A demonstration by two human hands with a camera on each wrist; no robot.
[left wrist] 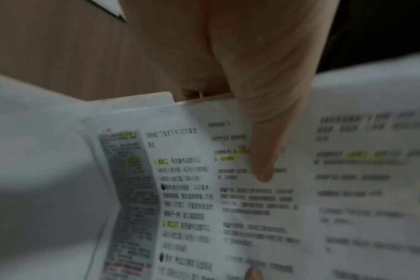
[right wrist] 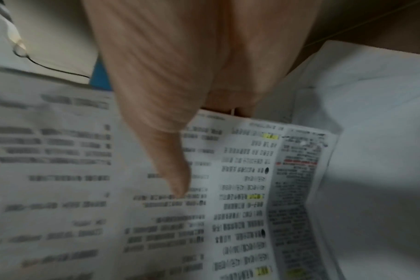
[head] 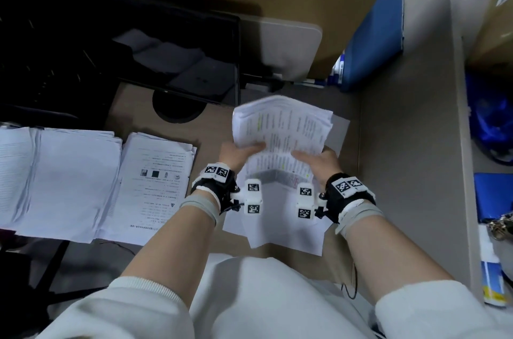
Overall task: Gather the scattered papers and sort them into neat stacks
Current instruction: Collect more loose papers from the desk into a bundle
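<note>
**Two hands on one bundle of printed sheets**

Nearest us in the head view are our two pale sleeves, then two wrists with marker-tagged bands. Beyond them, our left hand (head: pixel 236 154) and right hand (head: pixel 319 161) both grip one thick bundle of papers (head: pixel 280 127), thumbs on top, fingers hidden beneath. The bundle fans up and away from the hands, its near edge between them. Under the hands lie a few loose white sheets (head: pixel 283 230) on the desk (head: pixel 388 144). Left of our left hand we count two flat stacks: a printed stack (head: pixel 155 174) just beside the wrist, and a blank stack (head: pixel 55 172) farther out, touching it.

From the left wrist, one thumb (left wrist: pixel 261 155) presses down on the printed top page of the bundle (left wrist: pixel 252 208); the sheets are staggered, yellow highlights showing, the text blurred. Fingers curl under the near edge.

From the right wrist, one thumb (right wrist: pixel 173 174) lies likewise across the top page (right wrist: pixel 156 217), fingers tucked beneath; the staggered edges sit to the thumb's right.
</note>
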